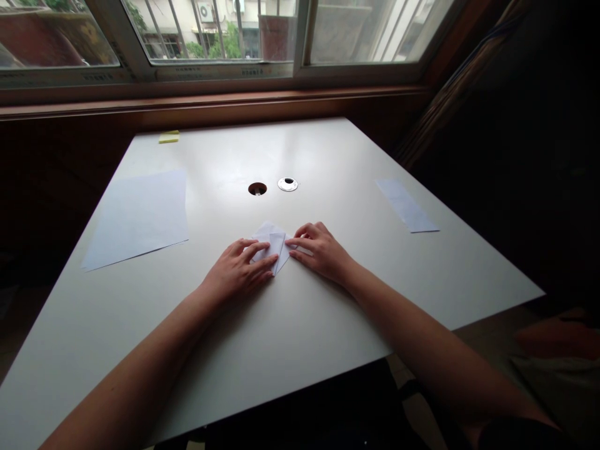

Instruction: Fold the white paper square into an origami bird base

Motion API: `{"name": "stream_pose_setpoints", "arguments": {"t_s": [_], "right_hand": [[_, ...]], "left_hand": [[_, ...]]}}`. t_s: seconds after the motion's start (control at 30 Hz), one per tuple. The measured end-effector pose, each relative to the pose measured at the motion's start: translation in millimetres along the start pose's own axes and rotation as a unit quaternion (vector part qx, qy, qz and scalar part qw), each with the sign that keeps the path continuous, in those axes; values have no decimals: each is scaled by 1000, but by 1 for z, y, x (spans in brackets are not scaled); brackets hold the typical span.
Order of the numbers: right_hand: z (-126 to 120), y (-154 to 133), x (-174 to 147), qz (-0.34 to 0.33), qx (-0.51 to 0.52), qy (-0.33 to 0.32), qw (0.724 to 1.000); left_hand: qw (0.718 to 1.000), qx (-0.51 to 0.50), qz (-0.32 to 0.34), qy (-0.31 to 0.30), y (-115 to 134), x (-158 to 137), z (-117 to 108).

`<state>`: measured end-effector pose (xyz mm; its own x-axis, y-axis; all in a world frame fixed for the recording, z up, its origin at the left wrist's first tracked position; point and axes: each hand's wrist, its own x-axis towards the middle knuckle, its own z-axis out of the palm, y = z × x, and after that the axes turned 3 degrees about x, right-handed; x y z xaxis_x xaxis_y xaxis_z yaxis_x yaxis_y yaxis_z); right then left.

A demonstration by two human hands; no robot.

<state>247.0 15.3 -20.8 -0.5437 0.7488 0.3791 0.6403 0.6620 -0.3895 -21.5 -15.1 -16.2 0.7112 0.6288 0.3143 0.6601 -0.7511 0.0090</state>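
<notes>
A small piece of folded white paper lies on the white table in front of me, with several creased layers and pointed corners. My left hand rests over its left side, fingers apart and pressed down on the paper. At the paper's right corner, my right hand has its thumb and index finger on the edge in a pinch, the other fingers curled. Parts of the folded paper are hidden under the fingers of both hands.
Large white sheets lie at the left of the table, and a white paper strip at the right. Yellow sticky notes sit at the far left edge. A round hole is beside its loose cover. Windows stand behind.
</notes>
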Motion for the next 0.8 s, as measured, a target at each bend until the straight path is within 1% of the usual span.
{"name": "stream_pose_setpoints", "arguments": {"t_s": [0.2, 0.3, 0.4, 0.53, 0.67, 0.8], "right_hand": [[0, -1, 0, -9, -9, -9, 1000], [0, -2, 0, -4, -13, -8, 1000], [0, -2, 0, 2, -24, -8, 1000], [-1, -3, 1, 7, -41, -16, 999], [0, -4, 2, 9, -50, -14, 999], [0, -5, 2, -2, -47, -13, 999]], "left_hand": [[1000, -20, 9, 8, 0, 0, 0], [999, -36, 25, 6, -3, -1, 0], [998, -50, 43, -7, -6, -2, -1], [997, -61, 50, -25, -9, -2, -4], [996, -54, 63, -30, -11, -3, -5], [998, -19, 45, -33, -9, -4, -3]]}}
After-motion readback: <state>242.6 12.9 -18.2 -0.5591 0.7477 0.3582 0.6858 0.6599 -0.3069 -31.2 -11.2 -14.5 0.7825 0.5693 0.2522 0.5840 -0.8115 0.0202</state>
